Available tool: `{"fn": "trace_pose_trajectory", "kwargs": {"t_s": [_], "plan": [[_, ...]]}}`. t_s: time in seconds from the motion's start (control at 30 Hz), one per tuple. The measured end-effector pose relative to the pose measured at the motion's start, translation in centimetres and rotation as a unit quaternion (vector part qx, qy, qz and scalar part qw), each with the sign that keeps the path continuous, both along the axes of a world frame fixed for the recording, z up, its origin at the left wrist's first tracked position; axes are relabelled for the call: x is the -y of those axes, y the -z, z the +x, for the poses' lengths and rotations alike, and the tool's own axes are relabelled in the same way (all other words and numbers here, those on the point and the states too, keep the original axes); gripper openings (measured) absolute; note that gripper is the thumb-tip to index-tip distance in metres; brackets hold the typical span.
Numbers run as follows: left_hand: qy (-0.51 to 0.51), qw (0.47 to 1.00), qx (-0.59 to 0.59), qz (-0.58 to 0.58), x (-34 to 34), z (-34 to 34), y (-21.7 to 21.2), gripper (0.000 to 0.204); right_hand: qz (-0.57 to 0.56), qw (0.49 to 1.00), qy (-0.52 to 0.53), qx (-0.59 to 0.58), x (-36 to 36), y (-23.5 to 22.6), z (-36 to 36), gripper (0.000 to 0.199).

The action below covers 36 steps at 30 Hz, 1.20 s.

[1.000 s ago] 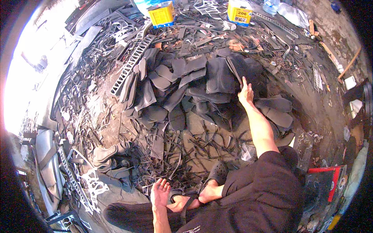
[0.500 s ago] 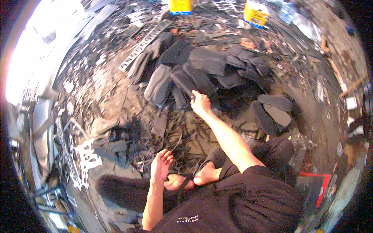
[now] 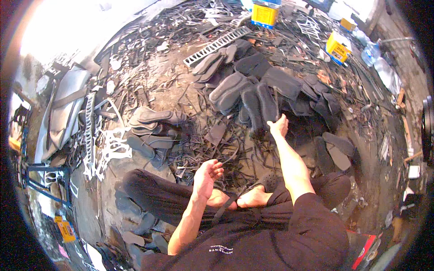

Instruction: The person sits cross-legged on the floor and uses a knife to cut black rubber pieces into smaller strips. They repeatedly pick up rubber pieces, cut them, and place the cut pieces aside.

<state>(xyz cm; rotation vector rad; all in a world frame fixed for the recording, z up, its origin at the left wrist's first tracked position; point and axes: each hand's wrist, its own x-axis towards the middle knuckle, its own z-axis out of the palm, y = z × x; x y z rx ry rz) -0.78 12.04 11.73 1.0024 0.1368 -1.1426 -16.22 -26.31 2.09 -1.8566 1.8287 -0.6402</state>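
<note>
In front of me lies a heap of dark grey, padded, sole-shaped pieces (image 3: 230, 90) that look like shoe insoles. My right hand (image 3: 279, 127) reaches out to the near side of this heap. Its fingers are closed at the near end of a dark insole (image 3: 267, 101); part of the grip is hidden. Closer to my body, my left hand (image 3: 208, 175) hovers above my crossed legs, palm turned inward. Its fingers are loosely bent and apart, with nothing visible in them. Dark offcut strips (image 3: 217, 134) litter the floor between the hands and the heap.
A smaller pile of soles (image 3: 151, 121) lies left, beside white cut-out webbing (image 3: 115, 144). Two more soles (image 3: 338, 156) lie right. Yellow-and-blue boxes (image 3: 338, 47) and a ladder-like cut strip (image 3: 217, 45) are farther off. A red-edged object (image 3: 364, 250) is at my lower right.
The view has swung, so the scene sits farther right. My right hand stays at the heap, and the insole at its fingers appears slightly closer to me. My left hand remains raised with bent fingers.
</note>
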Motion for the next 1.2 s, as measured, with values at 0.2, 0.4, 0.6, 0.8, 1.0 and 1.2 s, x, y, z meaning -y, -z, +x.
{"fn": "trace_pose_trajectory", "kwargs": {"t_s": [0.2,0.4,0.6,0.8,1.0,1.2], "plan": [[0.001,0.998,0.055,0.002,-0.1,-0.6,1.6,0.029,-0.044,0.999,0.01,0.018,-2.2,-2.8,2.1,0.07],[0.093,0.99,0.098,-0.038,4.3,-2.9,-1.8,0.025,-0.108,0.993,-0.035,0.035,-4.2,-2.6,2.0,0.061],[0.091,0.991,0.089,-0.039,3.7,-2.7,-2.8,0.024,-0.03,0.999,-0.026,-0.013,-3.4,2.5,0.4,0.062],[0.037,0.997,0.071,0.01,1.1,-2.0,0.0,0.029,0.019,0.999,-0.026,-0.034,-7.4,0.8,6.0,0.072],[0.083,0.991,0.104,-0.016,3.5,-3.0,0.5,0.03,-0.032,0.996,0.018,0.084,-5.2,-1.2,6.0,0.045],[-0.04,0.987,0.152,0.025,4.0,0.0,-2.4,0.1,-0.001,0.936,-0.239,0.26,-23.9,-12.2,7.4,0.022]]}}
